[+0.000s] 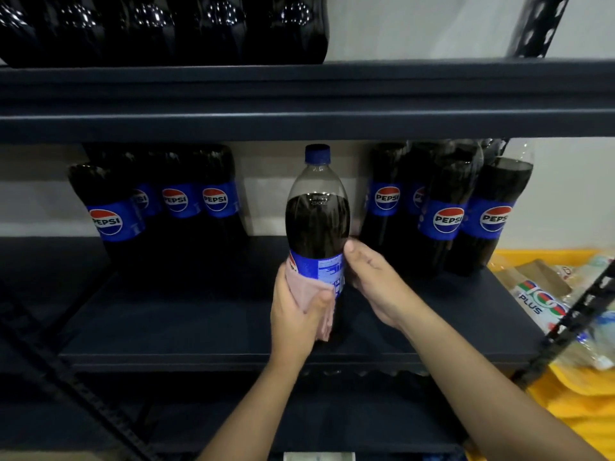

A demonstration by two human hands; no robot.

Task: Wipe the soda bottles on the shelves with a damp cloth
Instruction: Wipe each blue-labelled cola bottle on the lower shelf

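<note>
head view looks forward and down onto the middle shelf (233, 327) of a dark metal rack. one pepsi bottle (316, 224) stands apart from the rest, near the front edge of that shelf, in the gap between a left cluster of bottles (159, 207) and a right cluster of bottles (446, 207) further back. the left hand (293, 314) presses a pink cloth (309, 294) against the bottle's label and lower body, its grip closed, with fingers and thumb wrapped round cloth and bottle together. the right hand (372, 281) steadies the other side, thumb on the label edge and fingers curled behind, so its grip is closed on the bottle too.

judging the risks: the bottle is tall, full and close to the shelf's front lip, so a hard wiping stroke could tip or slide it off toward the person if the right hand loosens. a damp cloth on smooth plastic may make the surface slick, and the holding hand could slip as the bottle is turned. the cloth hangs loose below the left palm and might snag or bunch, leaving streaks. an elbow swing to the right could knock the leaning bottles there, and beyond them lies a yellow pile of packets (565, 327) that a falling bottle would land in. the upper shelf (299, 121) sits close above the cap, so lifting straight up may strike it.
</note>
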